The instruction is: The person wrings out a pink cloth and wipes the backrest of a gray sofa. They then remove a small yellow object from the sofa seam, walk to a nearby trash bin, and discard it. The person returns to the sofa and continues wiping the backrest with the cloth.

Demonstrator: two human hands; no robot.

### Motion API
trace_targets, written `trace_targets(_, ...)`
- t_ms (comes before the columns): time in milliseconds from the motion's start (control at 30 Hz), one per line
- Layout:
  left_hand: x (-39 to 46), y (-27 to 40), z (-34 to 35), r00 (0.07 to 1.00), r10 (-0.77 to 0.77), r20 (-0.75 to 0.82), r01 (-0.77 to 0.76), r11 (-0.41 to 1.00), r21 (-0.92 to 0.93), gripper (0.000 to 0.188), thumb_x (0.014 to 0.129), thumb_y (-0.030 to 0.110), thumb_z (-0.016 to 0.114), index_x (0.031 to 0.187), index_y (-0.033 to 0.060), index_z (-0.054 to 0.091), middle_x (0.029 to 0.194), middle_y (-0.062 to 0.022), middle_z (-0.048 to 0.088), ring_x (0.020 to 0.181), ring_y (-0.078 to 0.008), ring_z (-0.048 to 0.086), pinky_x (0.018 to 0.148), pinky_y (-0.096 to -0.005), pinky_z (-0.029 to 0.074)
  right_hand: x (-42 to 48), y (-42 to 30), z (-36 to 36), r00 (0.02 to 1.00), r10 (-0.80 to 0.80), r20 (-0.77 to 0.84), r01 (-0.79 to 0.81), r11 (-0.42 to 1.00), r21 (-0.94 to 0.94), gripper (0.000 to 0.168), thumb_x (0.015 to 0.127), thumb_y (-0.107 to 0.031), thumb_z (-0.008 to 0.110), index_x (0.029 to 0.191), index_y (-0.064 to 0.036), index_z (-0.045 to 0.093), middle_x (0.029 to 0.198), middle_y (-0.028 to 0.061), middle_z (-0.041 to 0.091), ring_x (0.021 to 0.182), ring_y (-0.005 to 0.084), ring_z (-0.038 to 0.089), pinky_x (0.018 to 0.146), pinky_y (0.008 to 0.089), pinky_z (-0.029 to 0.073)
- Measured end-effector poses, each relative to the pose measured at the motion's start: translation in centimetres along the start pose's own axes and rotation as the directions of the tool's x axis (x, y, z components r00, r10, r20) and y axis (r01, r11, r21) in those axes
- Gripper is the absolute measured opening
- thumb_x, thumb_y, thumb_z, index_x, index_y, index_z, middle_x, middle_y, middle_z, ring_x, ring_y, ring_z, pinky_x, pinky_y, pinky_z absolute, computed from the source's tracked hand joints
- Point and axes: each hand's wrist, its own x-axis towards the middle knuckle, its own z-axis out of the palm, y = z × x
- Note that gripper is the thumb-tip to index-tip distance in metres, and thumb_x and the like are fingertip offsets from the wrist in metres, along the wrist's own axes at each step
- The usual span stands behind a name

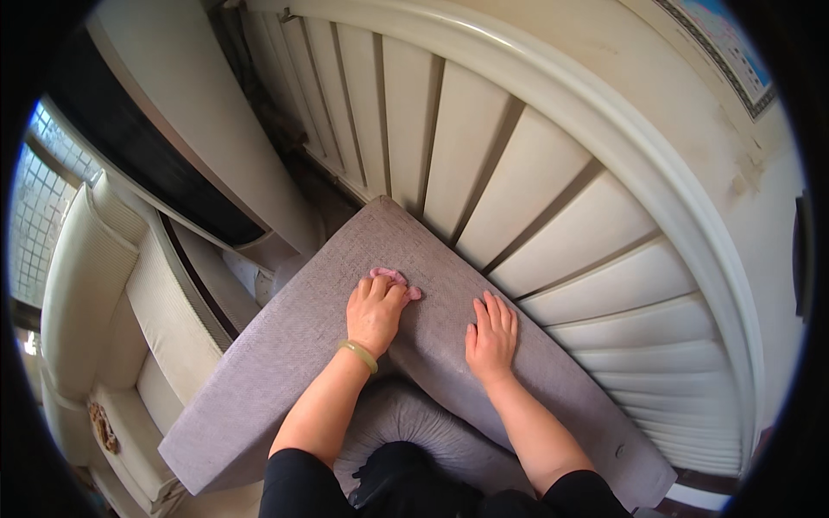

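Note:
My left hand (374, 317), with a pale green bangle (358, 356) at the wrist, presses a bunched pink cloth (390, 277) onto the grey-mauve fabric sofa (291, 337) near its corner. Part of the cloth is hidden under the fingers. To the right, my right hand (493, 333) lies flat on the top of the other arm of the same corner, with its fingers extended and nothing in it. Between and below the forearms shows a rounded, wrinkled grey cushion or seat (414, 411).
A cream slatted headboard-like panel (473, 142) curves along the right side. Cream upholstered seating (162, 291) stands at the left, under a window (42, 220). A tall pale cabinet-like object (188, 110) with a dark panel is at upper left. A framed picture (725, 45) hangs at upper right.

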Motion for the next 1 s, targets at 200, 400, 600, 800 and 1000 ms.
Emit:
trace_targets(200, 9.3, -3.0, 3.7, 0.995, -0.095, 0.022, 0.095, 0.995, 0.016, 0.011, 0.083, 0.015, 0.062, 0.093, 0.0176, 0.066, 0.102, -0.0050, 0.059, 0.100, -0.0285, 0.053, 0.082, -0.0377, 0.049, -0.5, 0.1, -0.1, 1.000, -0.015, 0.019, 0.015, 1.000, -0.009, 0.045, 0.082, -0.015, 0.060, 0.123, 0.002, 0.055, 0.134, 0.0200, 0.049, 0.125, 0.0364, 0.044, 0.106, 0.0520, 0.031)
trace_targets(400, 11.1, -3.8, 4.2, 0.983, -0.181, 0.034, 0.180, 0.983, 0.030, 0.009, 0.086, 0.018, 0.061, 0.093, 0.0152, 0.066, 0.105, -0.0054, 0.060, 0.101, -0.0286, 0.053, 0.083, -0.0391, 0.049, -0.1, -0.6, -0.1, 1.000, -0.029, 0.009, 0.029, 1.000, 0.011, 0.044, 0.082, -0.014, 0.060, 0.122, 0.002, 0.055, 0.134, 0.0207, 0.049, 0.125, 0.0362, 0.043, 0.106, 0.0509, 0.031)
trace_targets(600, 0.1, 1.9, 0.9, 0.998, -0.060, -0.006, 0.060, 0.997, -0.052, 0.012, 0.081, 0.020, 0.068, 0.091, 0.0131, 0.064, 0.100, -0.0048, 0.059, 0.093, -0.0282, 0.057, 0.079, -0.0375, 0.050, -0.2, 0.2, 0.3, 1.000, -0.015, -0.019, 0.015, 1.000, 0.028, 0.044, 0.081, -0.014, 0.060, 0.121, 0.002, 0.055, 0.134, 0.0206, 0.049, 0.125, 0.0368, 0.044, 0.106, 0.0520, 0.032)
trace_targets(800, 1.7, 1.1, 2.3, 0.996, -0.092, 0.006, 0.092, 0.995, -0.028, 0.010, 0.081, 0.019, 0.067, 0.091, 0.0165, 0.067, 0.098, -0.0034, 0.059, 0.094, -0.0267, 0.056, 0.079, -0.0371, 0.049, -0.6, 0.2, 0.4, 0.999, -0.031, 0.012, 0.031, 0.999, -0.013, 0.045, 0.081, -0.016, 0.061, 0.122, 0.001, 0.054, 0.136, 0.0201, 0.048, 0.125, 0.0369, 0.043, 0.106, 0.0526, 0.031)
trace_targets(1000, 11.6, -2.1, 5.0, 0.987, -0.158, 0.027, 0.158, 0.987, 0.002, 0.011, 0.088, 0.024, 0.059, 0.092, 0.0198, 0.068, 0.097, -0.0051, 0.058, 0.097, -0.0284, 0.054, 0.083, -0.0383, 0.048, -0.4, 0.0, -0.1, 0.999, -0.017, 0.039, 0.018, 1.000, -0.020, 0.045, 0.081, -0.014, 0.061, 0.123, 0.001, 0.054, 0.136, 0.0197, 0.047, 0.126, 0.0366, 0.042, 0.106, 0.0522, 0.030)
